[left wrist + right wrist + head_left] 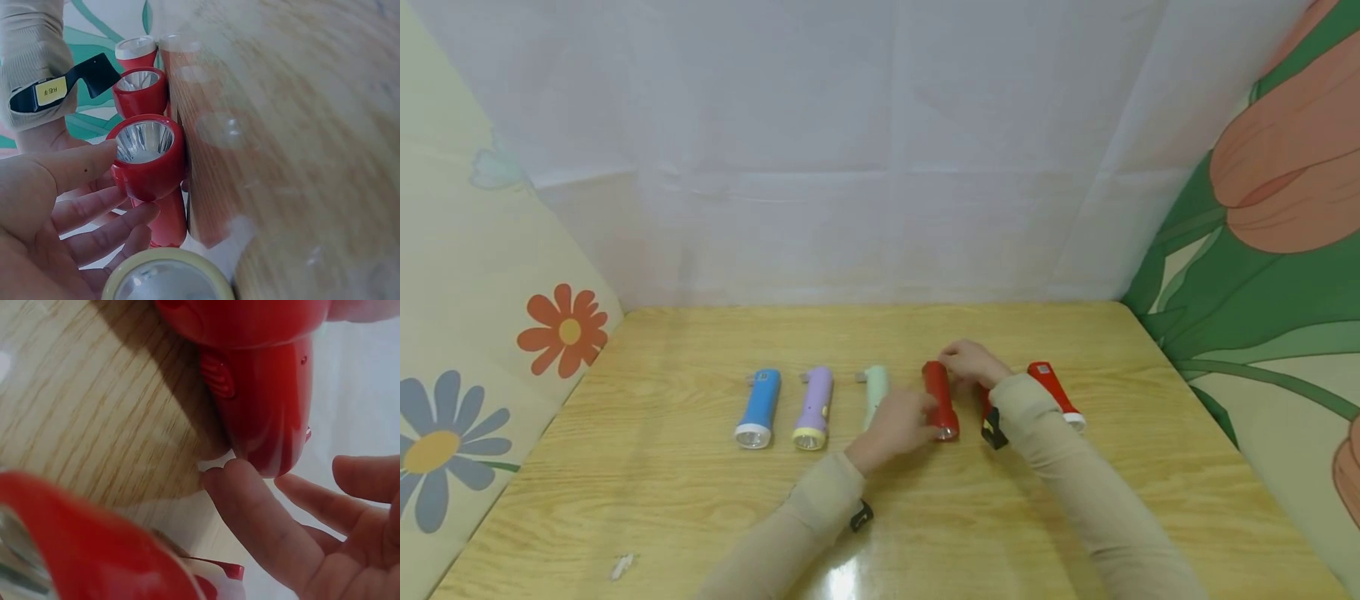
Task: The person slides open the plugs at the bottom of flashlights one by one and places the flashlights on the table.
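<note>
A red flashlight lies on the table between both hands, lens end toward me. My left hand is at its lens end; in the left wrist view the thumb touches the rim and the other fingers spread loosely beside the barrel. Around the tail end is my right hand; the right wrist view shows its fingertips touching the tail, fingers extended. A mint green flashlight is partly hidden behind the left hand. Another red flashlight sits mostly behind the right sleeve.
Left in the same row lie a purple flashlight with a yellow rim and a blue flashlight. At the right end is a red flashlight with a white rim. A small white scrap lies near the front left. White cloth hangs behind the table.
</note>
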Demonstrator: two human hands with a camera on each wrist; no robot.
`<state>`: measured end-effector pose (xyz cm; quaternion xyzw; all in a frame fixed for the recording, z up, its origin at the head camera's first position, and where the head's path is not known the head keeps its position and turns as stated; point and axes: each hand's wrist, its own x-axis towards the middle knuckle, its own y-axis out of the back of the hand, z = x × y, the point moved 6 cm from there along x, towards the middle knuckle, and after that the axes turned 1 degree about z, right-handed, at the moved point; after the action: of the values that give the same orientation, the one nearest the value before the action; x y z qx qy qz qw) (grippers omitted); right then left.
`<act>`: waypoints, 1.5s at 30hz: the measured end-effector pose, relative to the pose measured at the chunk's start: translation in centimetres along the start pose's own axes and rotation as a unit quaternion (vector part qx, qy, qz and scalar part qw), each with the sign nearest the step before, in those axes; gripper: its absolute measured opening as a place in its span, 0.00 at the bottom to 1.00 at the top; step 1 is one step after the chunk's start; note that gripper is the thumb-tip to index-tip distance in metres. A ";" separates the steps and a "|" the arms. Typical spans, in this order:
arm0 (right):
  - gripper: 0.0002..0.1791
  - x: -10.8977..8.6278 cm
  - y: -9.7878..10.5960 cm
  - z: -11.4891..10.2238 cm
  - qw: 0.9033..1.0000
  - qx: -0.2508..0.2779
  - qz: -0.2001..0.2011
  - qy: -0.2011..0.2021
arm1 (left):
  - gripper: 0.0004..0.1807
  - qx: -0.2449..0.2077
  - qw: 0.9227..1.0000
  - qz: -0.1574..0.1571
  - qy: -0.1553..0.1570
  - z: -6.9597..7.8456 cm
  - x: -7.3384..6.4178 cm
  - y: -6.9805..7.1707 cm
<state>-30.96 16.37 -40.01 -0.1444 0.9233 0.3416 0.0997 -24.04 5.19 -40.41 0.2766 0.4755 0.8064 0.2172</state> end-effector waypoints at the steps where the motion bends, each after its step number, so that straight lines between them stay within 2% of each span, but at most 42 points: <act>1: 0.16 0.0 0.0 0.0 1.000 0.000 -0.003 -0.003 | 0.10 0.003 1.000 0.000 0.001 0.0 0.0 0.0; 13: 0.16 0.4 -0.3 0.1 1.000 -0.010 -0.007 -0.014 | 0.10 -0.001 1.000 -0.002 0.011 0.2 0.1 -0.1; 20: 0.15 0.6 -0.3 0.2 1.000 -0.021 0.003 -0.020 | 0.09 0.006 1.000 -0.008 0.017 0.2 0.1 -0.1; 33: 0.11 0.8 -0.1 0.4 0.999 -0.019 0.035 -0.028 | 0.12 0.037 0.999 -0.014 0.006 0.6 -0.1 -0.3; 45: 0.09 0.7 0.0 0.5 0.998 0.000 0.055 -0.009 | 0.13 0.063 0.998 -0.010 -0.014 0.9 -0.2 -0.5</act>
<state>-31.61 16.54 -40.56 -0.0904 0.9288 0.3482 0.0893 -23.23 5.92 -40.55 0.2964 0.5252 0.7685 0.2136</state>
